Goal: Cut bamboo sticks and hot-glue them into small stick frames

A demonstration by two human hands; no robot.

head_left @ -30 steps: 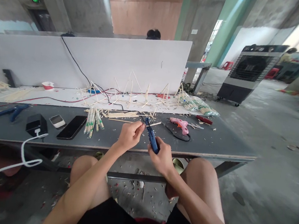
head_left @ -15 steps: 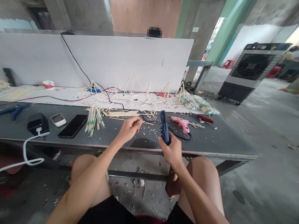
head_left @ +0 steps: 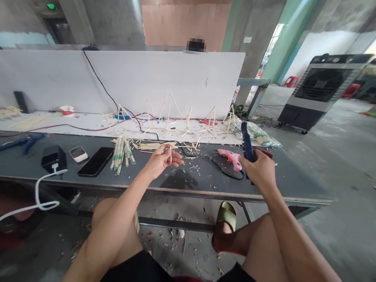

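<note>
My left hand [head_left: 162,160] pinches a short wooden stick [head_left: 171,155] between thumb and finger above the dark table, its other fingers loosely spread. To the right, my right hand [head_left: 260,169] is wrapped round a dark blue tool [head_left: 247,143], held upright over the table's right part. Just left of that hand lies a pink glue gun [head_left: 229,158] with a black cable. Loose wooden sticks [head_left: 155,146] are spread behind my left hand, and wrapped bundles of sticks [head_left: 122,153] lie to its left.
Upright stick frames [head_left: 188,119] stand on a white board before a white partition [head_left: 154,82]. Plastic-bagged sticks [head_left: 260,135] lie at the right back. On the left are a phone [head_left: 96,162], a black charger [head_left: 54,157] with white cable, a white device [head_left: 79,154] and blue pliers-like tool [head_left: 19,142].
My right hand has moved right with the blue tool, from left of the glue gun to its right side. The fingers of my left hand have spread, and the stick in them shows more clearly.
</note>
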